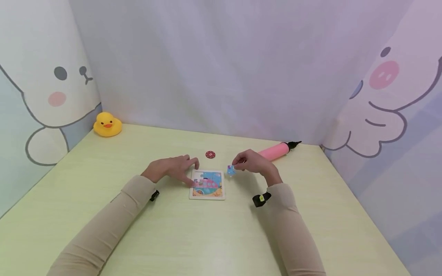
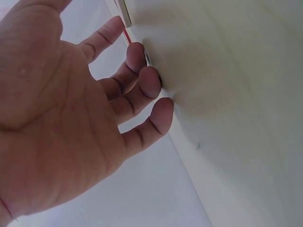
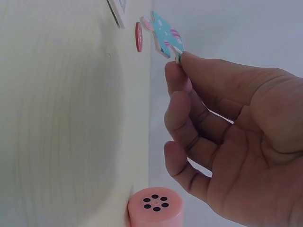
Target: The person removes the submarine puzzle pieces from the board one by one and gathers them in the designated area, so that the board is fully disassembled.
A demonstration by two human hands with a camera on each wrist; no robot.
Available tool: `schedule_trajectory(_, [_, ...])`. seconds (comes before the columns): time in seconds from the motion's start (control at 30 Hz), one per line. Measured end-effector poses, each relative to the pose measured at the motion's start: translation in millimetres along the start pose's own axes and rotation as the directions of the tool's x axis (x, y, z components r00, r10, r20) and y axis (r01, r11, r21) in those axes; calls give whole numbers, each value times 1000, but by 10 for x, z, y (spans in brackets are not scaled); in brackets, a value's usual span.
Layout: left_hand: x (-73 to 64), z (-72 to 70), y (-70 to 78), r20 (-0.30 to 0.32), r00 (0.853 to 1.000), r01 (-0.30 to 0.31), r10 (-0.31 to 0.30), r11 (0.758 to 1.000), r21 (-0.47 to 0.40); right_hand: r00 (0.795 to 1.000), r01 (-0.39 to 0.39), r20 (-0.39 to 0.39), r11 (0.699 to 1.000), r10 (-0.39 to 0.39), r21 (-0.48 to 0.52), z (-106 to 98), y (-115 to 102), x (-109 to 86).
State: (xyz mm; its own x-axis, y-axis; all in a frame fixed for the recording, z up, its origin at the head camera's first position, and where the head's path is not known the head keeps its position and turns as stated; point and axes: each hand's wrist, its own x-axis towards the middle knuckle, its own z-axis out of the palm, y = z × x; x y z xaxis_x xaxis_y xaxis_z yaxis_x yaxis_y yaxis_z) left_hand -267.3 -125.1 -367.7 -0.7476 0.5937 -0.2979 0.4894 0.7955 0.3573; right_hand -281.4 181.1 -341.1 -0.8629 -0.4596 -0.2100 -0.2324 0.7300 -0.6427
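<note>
A jigsaw puzzle (image 1: 207, 185) in a white-edged square tray lies flat on the table, its picture mostly blue and pink with an unfilled patch at the upper left. My left hand (image 1: 177, 168) is at the tray's left side, thumb over that edge and the other fingers spread, slightly bent, by the upper left corner. The palm of the left hand (image 2: 61, 113) looks bare in the left wrist view. To the right of the tray, my right hand (image 1: 253, 161) pinches a blue puzzle piece (image 3: 165, 35) between thumb and forefinger, held above the table.
A red round chip (image 1: 210, 154) lies behind the tray. The pink hand pump (image 1: 274, 152) with a black nozzle lies behind my right hand. A yellow rubber duck (image 1: 108, 124) stands at the back left corner. Cloth walls (image 1: 214, 69) border the table.
</note>
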Motion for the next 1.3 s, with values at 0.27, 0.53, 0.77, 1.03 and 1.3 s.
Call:
schedule_trajectory(0.27, [-3, -12, 7, 4, 1000, -12, 12, 1000, 1, 997, -71, 14, 996, 70, 54, -36, 101, -17])
schedule_trajectory(0.53, [2, -3, -11, 2, 1000, -8, 8, 1000, 1, 990, -137, 25, 990, 136, 39, -29, 122, -18])
schedule_trajectory(0.77, [9, 5, -8, 8, 1000, -7, 7, 1000, 1, 985, -174, 21, 985, 174, -11, 2, 144, 6])
schedule_trajectory(1.03, [8, -7, -4, 13, 1000, 8, -8, 1000, -1, 986, -167, 7, 984, 168, -66, 12, 147, 9])
schedule_trajectory(1.3, [17, -6, -18, 11, 1000, 2, -2, 1000, -5, 985, -174, 7, 981, 175, -81, 14, 199, 40])
